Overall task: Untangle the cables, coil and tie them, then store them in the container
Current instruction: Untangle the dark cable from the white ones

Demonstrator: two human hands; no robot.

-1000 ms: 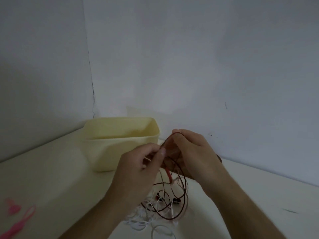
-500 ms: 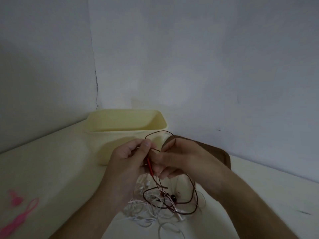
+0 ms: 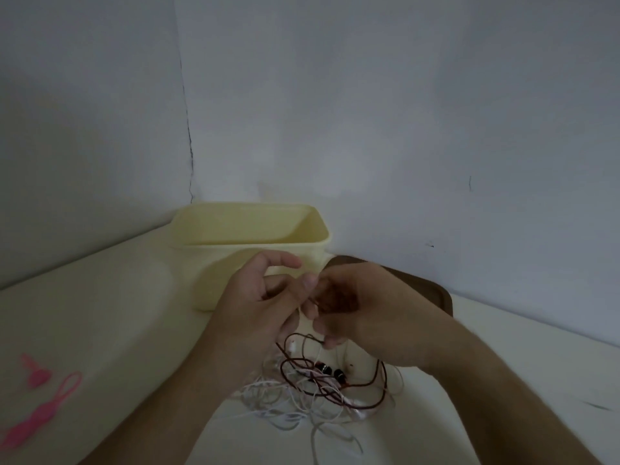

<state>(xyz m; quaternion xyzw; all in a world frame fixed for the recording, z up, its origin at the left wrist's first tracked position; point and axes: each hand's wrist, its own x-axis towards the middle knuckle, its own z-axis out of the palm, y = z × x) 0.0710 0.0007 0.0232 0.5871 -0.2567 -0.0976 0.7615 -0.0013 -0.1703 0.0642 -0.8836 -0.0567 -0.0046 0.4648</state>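
Container (image 3: 248, 229) is parked open at the back, nothing seen inside yet. Cables (image 3: 322, 387), a dark red one knotted into thin white ones, are heaped on the table under both hands; probably light, floppy, snaggy, best pinched near a plug. A strand is pinched between left hand (image 3: 265, 303) and right hand (image 3: 355, 307), fingers curled, wrists raised.

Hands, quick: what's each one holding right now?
Left hand: thumb and fingers pinch a thin cable from the cable tangle; index finger held loose.
Right hand: fingers curled round the dark red cable.
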